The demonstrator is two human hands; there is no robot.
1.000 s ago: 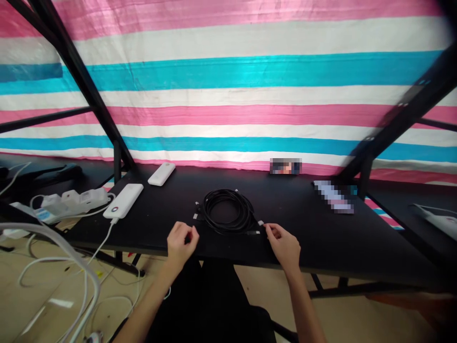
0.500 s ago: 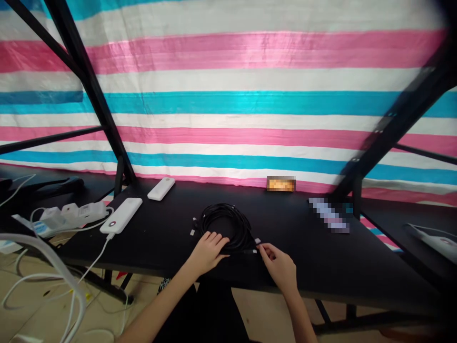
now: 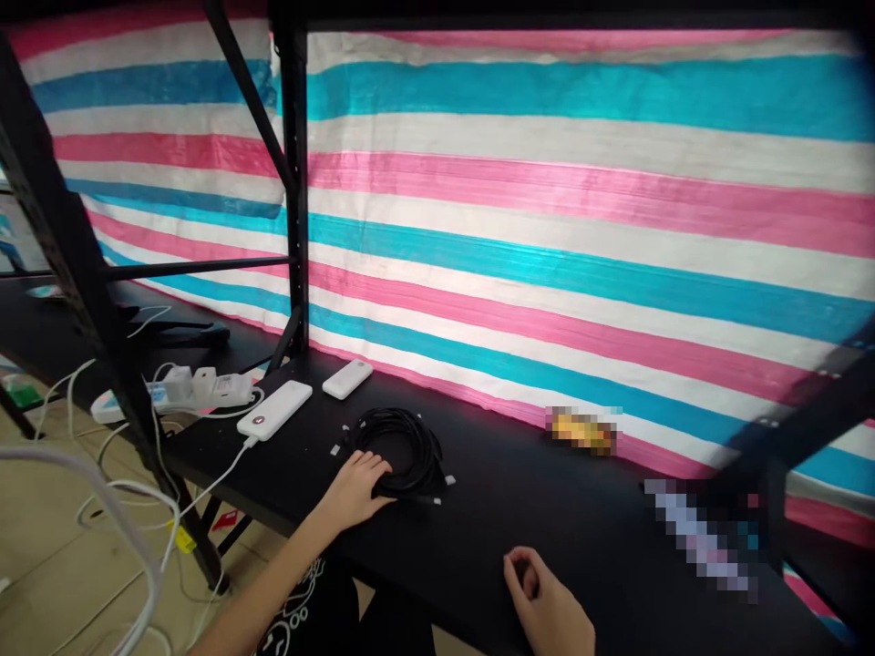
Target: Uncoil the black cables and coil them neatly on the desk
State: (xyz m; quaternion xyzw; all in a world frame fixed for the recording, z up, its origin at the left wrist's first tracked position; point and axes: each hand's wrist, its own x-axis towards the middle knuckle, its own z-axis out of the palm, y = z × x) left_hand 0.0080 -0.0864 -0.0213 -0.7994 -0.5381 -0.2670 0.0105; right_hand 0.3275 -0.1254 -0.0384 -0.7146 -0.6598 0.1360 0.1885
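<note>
A coil of black cables (image 3: 427, 456) with several pale connector ends lies on the black table (image 3: 471, 538). My left hand (image 3: 356, 489) rests on the coil's near left side, fingers over the cables and thumb below, so it has hold of the bundle's edge. To the right of the coil and nearer the front edge is my right hand (image 3: 547, 597), apart from the cables. Its fingers are curled in with the thumb near the index finger, and nothing shows between them.
Two white power banks (image 3: 277, 408) (image 3: 347, 379) lie at the back left, one with a white cable plugged in. Further left is a white power strip (image 3: 232, 390). Two blurred items (image 3: 581, 432) (image 3: 701, 538) lie to the right. Black metal posts (image 3: 295, 182) frame the table.
The view has turned to the left. My right hand has let go of the connector end at the coil's right side and moved away toward the lower right. My left hand stays on the coil.
</note>
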